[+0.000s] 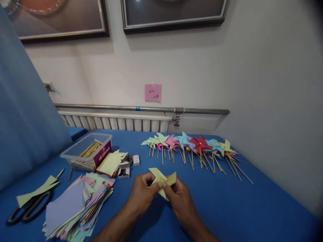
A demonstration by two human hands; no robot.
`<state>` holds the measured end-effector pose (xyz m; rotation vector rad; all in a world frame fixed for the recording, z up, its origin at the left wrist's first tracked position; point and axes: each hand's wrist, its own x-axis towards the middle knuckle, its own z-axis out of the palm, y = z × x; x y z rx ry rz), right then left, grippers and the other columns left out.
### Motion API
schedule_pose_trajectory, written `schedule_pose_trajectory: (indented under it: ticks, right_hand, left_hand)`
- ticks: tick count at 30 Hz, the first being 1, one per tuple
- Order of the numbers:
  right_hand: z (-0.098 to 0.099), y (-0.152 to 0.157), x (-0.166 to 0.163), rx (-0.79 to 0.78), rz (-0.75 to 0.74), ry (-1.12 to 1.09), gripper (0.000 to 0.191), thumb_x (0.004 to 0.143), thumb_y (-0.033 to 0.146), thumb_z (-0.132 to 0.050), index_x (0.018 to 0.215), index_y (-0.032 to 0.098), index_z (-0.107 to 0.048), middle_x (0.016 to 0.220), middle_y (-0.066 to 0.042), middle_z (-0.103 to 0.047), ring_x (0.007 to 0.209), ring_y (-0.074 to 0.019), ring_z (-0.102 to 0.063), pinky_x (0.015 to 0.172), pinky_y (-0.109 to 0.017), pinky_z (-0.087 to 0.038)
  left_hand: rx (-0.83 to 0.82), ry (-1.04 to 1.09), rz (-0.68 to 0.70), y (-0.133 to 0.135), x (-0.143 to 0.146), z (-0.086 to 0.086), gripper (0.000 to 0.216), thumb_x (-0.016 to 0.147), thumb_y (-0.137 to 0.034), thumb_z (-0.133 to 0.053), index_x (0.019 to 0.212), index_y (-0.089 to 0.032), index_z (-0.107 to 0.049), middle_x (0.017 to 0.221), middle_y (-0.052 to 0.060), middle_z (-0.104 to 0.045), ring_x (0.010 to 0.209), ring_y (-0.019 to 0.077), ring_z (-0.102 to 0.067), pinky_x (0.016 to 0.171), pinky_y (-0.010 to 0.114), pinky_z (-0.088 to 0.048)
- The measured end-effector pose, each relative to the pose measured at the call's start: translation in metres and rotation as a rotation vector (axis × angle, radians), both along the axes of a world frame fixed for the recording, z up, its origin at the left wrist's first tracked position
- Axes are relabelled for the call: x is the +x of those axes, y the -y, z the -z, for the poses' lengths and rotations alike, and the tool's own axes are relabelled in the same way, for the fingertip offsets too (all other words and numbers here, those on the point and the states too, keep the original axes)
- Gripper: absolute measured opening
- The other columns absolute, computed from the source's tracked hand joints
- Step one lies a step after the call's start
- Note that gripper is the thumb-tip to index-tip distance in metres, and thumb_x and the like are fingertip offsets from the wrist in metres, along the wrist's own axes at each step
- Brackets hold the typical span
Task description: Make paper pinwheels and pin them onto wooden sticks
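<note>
Both hands hold a yellow paper pinwheel (pixel 158 176) just above the blue table, its blades folded in toward the middle. My left hand (pixel 144 188) pinches it from the left, the thumb pressed near the centre. From the right, my right hand (pixel 180 195) grips it with its thumb tip meeting the left one. No stick shows on this pinwheel; its underside is hidden by the fingers. Small open boxes of metal pins (pixel 123 172) lie beyond my left hand, beside a small white box (pixel 136 160).
Finished pinwheels on sticks (pixel 200 144) lie in a row at the back right. A plastic tub of wooden sticks (pixel 75 156), yellow paper squares (pixel 110 163), a coloured paper stack (pixel 65 208) and black-handled scissors (pixel 37 205) under cut paper are on the left. A wall borders the right side.
</note>
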<state>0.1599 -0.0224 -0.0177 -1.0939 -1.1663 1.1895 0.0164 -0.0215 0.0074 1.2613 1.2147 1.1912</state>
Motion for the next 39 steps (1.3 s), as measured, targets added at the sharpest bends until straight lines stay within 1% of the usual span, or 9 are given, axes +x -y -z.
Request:
schedule_pose_trajectory:
  ticks: [3,7,13,18,26,30,34,39]
  right_hand:
    - [0.0000,0.0001,0.0008,0.010,-0.010,0.012,0.036,0.075,0.054,-0.081,0.084,0.021,-0.070,0.067,0.002,-0.065,0.061,-0.0174,-0.056,0.057,-0.027,-0.046]
    - [-0.0016,0.0014,0.0017,0.017,-0.032,-0.010,0.037,0.075,0.055,-0.082,0.082,0.020,-0.070,0.068,0.001,-0.065,0.061,-0.0171,-0.055,0.059,-0.027,-0.046]
    - [-0.0029,0.0027,0.0032,-0.003,-0.072,-0.013,0.039,0.077,0.057,-0.082,0.083,0.020,-0.072,0.070,0.000,-0.068,0.064,-0.0184,-0.057,0.061,-0.028,-0.046]
    - [-0.0053,0.0031,0.0038,0.008,-0.100,-0.019,0.039,0.078,0.057,-0.081,0.086,0.019,-0.075,0.074,-0.002,-0.071,0.066,-0.0195,-0.059,0.064,-0.029,-0.048]
    - [-0.0041,0.0032,0.0040,0.003,-0.101,0.008,0.041,0.080,0.058,-0.082,0.090,0.019,-0.076,0.075,-0.002,-0.073,0.067,-0.0205,-0.062,0.064,-0.030,-0.049]
    - [-0.0022,0.0027,0.0050,0.010,-0.101,0.019,0.040,0.082,0.056,-0.080,0.093,0.019,-0.076,0.077,-0.003,-0.075,0.071,-0.0220,-0.065,0.067,-0.031,-0.051]
    - [-0.0027,0.0025,0.0051,0.018,-0.088,0.043,0.039,0.081,0.056,-0.080,0.091,0.019,-0.076,0.076,-0.003,-0.075,0.071,-0.0227,-0.066,0.066,-0.031,-0.051]
    - [-0.0038,0.0028,0.0044,0.029,-0.108,0.028,0.037,0.081,0.055,-0.080,0.092,0.020,-0.076,0.076,-0.003,-0.075,0.072,-0.0232,-0.067,0.066,-0.031,-0.051]
  left_hand:
    - [-0.001,0.007,0.002,0.0004,-0.0008,-0.0013,0.032,0.066,-0.043,-0.079,0.061,-0.018,-0.060,0.058,-0.004,-0.052,0.058,0.0113,-0.043,0.056,0.025,-0.031]
    - [-0.012,0.023,0.005,0.0011,-0.0011,-0.0032,0.034,0.065,-0.044,-0.081,0.061,-0.018,-0.060,0.059,-0.003,-0.053,0.059,0.0116,-0.044,0.057,0.025,-0.033]
    - [-0.004,0.027,0.009,0.0021,-0.0005,-0.0037,0.032,0.066,-0.043,-0.081,0.062,-0.017,-0.062,0.060,-0.003,-0.054,0.059,0.0116,-0.045,0.057,0.025,-0.034]
    - [0.004,0.013,0.002,0.0016,-0.0004,-0.0030,0.030,0.066,-0.042,-0.079,0.061,-0.018,-0.060,0.059,-0.004,-0.053,0.058,0.0114,-0.043,0.056,0.025,-0.033]
    - [0.000,0.035,0.003,-0.0009,-0.0003,0.0012,0.028,0.066,-0.040,-0.077,0.062,-0.017,-0.062,0.060,-0.003,-0.055,0.059,0.0119,-0.045,0.058,0.025,-0.034]
    - [0.013,0.032,0.003,0.0004,-0.0001,-0.0013,0.026,0.067,-0.039,-0.077,0.062,-0.017,-0.063,0.060,-0.003,-0.055,0.059,0.0120,-0.046,0.058,0.025,-0.035]
    - [0.008,0.018,0.003,0.0017,0.0003,-0.0040,0.026,0.067,-0.038,-0.077,0.062,-0.018,-0.063,0.060,-0.003,-0.055,0.058,0.0121,-0.046,0.058,0.025,-0.036]
    - [0.010,0.011,-0.011,0.0011,0.0006,-0.0020,0.025,0.066,-0.040,-0.076,0.062,-0.017,-0.065,0.060,-0.002,-0.057,0.059,0.0126,-0.046,0.058,0.025,-0.035]
